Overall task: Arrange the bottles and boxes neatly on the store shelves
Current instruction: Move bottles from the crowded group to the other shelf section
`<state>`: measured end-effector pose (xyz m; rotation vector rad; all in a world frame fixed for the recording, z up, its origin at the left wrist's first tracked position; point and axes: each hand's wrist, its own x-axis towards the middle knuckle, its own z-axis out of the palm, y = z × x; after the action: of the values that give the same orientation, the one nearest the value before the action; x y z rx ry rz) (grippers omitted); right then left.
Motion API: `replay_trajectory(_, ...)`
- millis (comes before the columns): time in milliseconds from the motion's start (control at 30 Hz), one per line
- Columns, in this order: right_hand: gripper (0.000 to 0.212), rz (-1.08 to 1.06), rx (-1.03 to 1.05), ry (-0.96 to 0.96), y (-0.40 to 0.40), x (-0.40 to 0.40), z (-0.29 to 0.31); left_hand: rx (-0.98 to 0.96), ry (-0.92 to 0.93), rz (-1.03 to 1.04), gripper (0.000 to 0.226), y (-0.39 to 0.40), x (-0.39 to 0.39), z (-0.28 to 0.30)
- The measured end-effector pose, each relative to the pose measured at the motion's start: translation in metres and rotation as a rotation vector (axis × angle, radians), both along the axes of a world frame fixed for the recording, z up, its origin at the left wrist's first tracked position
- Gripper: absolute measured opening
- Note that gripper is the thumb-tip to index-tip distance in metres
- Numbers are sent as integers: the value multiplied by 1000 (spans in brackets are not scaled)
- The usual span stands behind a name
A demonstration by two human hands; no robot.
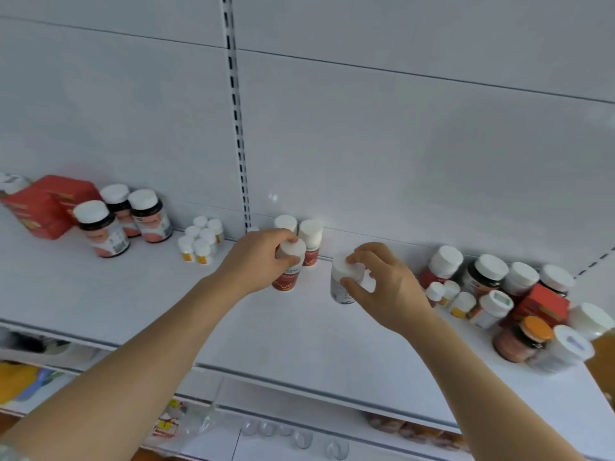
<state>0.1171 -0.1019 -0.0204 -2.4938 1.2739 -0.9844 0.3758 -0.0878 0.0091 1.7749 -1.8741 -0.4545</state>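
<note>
Over the white shelf (pixel 139 294), the right hand (pixel 386 284) grips the cap of a white-labelled bottle (pixel 341 287) from above. Just left and slightly farther back, the left hand (pixel 259 261) clasps a red-labelled bottle (pixel 289 274), standing before two matching bottles (pixel 309 241) at the back panel.

Three dark bottles (pixel 101 227) at left, six tiny bottles (pixel 199 242), two hands (pixel 263 257)

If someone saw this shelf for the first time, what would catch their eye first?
Two bare arms reach to mid-shelf: the left hand grips a red-labelled bottle by its white cap, the right hand a white bottle. Next, the jumbled heap of bottles at the right end.
</note>
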Motion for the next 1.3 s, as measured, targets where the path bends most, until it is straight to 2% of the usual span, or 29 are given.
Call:
replay_trajectory(200, 35, -54, 32, 9, 3, 48, -8, -58, -59, -64, 39, -16, 38, -13)
replay_trajectory(367, 33, -124, 52, 39, 8, 66, -12, -83, -40, -100, 39, -25, 48, -25)
replay_trajectory(1000, 32, -173, 82, 50, -2, 64, -16, -146, -63, -102, 33, -46, 41, -42)
replay_trajectory(1300, 33, -154, 117, 62, -5, 67, -22, -171, -124, -103, 38, -42, 38, -42)
